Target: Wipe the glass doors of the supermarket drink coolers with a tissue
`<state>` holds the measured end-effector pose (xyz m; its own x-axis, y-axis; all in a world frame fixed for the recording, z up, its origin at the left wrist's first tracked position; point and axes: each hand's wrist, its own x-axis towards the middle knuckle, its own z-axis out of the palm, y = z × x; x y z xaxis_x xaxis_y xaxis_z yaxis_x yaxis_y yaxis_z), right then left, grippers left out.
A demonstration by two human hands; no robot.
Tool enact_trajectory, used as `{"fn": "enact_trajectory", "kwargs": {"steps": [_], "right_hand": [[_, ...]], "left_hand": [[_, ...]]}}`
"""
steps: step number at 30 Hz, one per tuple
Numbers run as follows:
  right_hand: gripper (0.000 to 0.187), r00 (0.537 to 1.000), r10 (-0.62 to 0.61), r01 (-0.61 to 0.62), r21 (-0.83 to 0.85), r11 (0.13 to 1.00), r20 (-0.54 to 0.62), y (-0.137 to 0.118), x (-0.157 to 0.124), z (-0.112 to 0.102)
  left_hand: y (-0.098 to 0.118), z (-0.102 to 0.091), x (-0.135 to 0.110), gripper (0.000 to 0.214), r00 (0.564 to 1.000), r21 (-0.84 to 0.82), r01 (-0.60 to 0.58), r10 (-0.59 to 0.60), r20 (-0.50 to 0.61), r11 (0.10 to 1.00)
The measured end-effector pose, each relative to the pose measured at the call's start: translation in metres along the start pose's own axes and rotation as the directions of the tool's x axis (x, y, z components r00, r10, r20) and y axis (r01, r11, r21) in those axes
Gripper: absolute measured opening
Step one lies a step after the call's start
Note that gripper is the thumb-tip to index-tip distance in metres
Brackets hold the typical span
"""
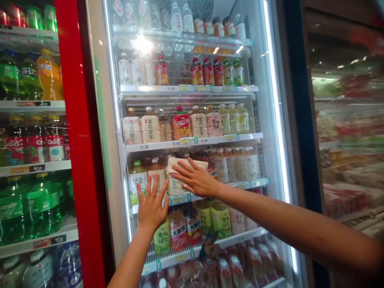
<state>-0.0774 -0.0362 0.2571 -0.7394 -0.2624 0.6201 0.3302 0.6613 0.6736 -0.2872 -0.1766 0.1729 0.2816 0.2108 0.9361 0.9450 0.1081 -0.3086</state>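
Note:
My left hand [152, 206] is spread flat, palm toward the glass door [100, 100] of a drinks cooler, and it appears to rest on the glass. A pale folded cloth [202, 164] lies under my right hand [195, 179], which presses it against the same door with fingers stretched out. The cloth is up and to the right of my left hand, partly covered by my fingers. Behind the glass, bottled teas [181, 126] stand in rows on white shelves [195, 141].
To the left, past a red upright frame [72, 160], another cooler holds green soda bottles [45, 204] and an orange bottle [48, 76]. On the right, a blurred chilled display [345, 160] holds packaged goods. Bright light strips [279, 100] line the cooler's inside.

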Motion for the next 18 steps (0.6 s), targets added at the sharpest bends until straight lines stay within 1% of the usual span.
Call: {"fn": "enact_trajectory", "kwargs": {"steps": [1,2,3,4,5,6,7,8,9,10,11,12,13,14,15,16,17,18], "right_hand": [[0.071,0.998,0.055,-0.055,-0.009,0.998,-0.008,0.009,0.001,-0.004],[0.070,0.984,0.172,-0.173,-0.022,0.985,-0.042,0.019,0.003,-0.007],[0.070,0.942,0.323,-0.327,-0.030,0.945,-0.096,0.026,0.004,-0.009],[0.070,0.872,0.464,-0.473,-0.028,0.880,-0.157,0.029,0.003,-0.008],[0.071,0.811,0.549,-0.564,-0.018,0.826,-0.203,0.027,-0.003,-0.005],[0.072,0.791,0.571,-0.587,-0.009,0.809,-0.220,0.020,-0.014,0.000],[0.073,0.817,0.538,-0.551,-0.007,0.834,-0.208,0.009,-0.029,0.007],[0.074,0.884,0.439,-0.445,-0.005,0.895,-0.160,-0.003,-0.047,0.013],[0.072,0.942,0.323,-0.325,-0.003,0.946,-0.096,-0.014,-0.064,0.018],[0.069,0.983,0.182,-0.182,0.011,0.983,-0.018,-0.021,-0.079,0.021],[0.066,0.997,0.049,-0.051,0.034,0.998,0.057,-0.021,-0.089,0.022],[0.064,0.994,-0.030,0.025,0.048,0.999,0.108,-0.014,-0.092,0.019],[0.064,0.991,-0.040,0.034,0.043,0.998,0.130,-0.002,-0.088,0.014],[0.064,0.993,0.028,-0.030,0.014,0.999,0.117,0.015,-0.079,0.008],[0.065,0.983,0.170,-0.168,-0.036,0.985,0.063,0.033,-0.065,0.000],[0.066,0.933,0.357,-0.359,-0.086,0.929,-0.034,0.050,-0.050,-0.006],[0.066,0.866,0.487,-0.498,-0.103,0.861,-0.110,0.063,-0.036,-0.011],[0.067,0.805,0.569,-0.588,-0.102,0.802,-0.167,0.070,-0.027,-0.014]], "left_hand": [[0.000,0.000,0.000,0.068,1.000,-0.002,-0.002,0.002,-0.001,1.000],[0.000,-0.001,0.000,0.069,1.000,-0.005,-0.002,0.002,0.001,1.000],[0.000,-0.001,-0.001,0.070,1.000,-0.009,-0.001,0.001,0.005,1.000],[0.000,-0.001,-0.001,0.072,1.000,-0.015,0.000,0.001,0.009,1.000],[-0.001,-0.001,-0.001,0.073,1.000,-0.024,0.001,0.000,0.014,1.000],[-0.001,-0.001,-0.001,0.074,1.000,-0.035,0.001,-0.001,0.016,0.999],[-0.001,-0.001,0.000,0.075,1.000,-0.047,0.002,-0.001,0.015,0.999],[-0.001,-0.001,0.000,0.076,1.000,-0.059,0.002,-0.001,0.013,0.998],[-0.001,-0.001,0.000,0.077,1.000,-0.069,0.002,-0.002,0.010,0.998],[-0.001,-0.001,0.000,0.077,1.000,-0.076,0.003,-0.003,0.007,0.997],[-0.001,-0.001,0.000,0.077,1.000,-0.081,0.005,-0.005,0.004,0.997],[-0.001,-0.001,0.000,0.077,1.000,-0.083,0.005,-0.005,0.001,0.997],[-0.001,0.000,0.000,0.076,1.000,-0.082,0.006,-0.006,-0.003,0.997],[-0.001,0.000,0.000,0.075,1.000,-0.081,0.006,-0.007,-0.006,0.997],[0.000,0.000,0.000,0.074,1.000,-0.079,0.007,-0.007,-0.009,0.997],[0.000,0.001,0.000,0.074,1.000,-0.077,0.007,-0.008,-0.011,0.997],[0.000,0.001,0.000,0.073,1.000,-0.075,0.012,-0.012,-0.010,0.997],[0.000,0.001,0.000,0.073,1.000,-0.074,0.016,-0.017,-0.009,0.997]]}}
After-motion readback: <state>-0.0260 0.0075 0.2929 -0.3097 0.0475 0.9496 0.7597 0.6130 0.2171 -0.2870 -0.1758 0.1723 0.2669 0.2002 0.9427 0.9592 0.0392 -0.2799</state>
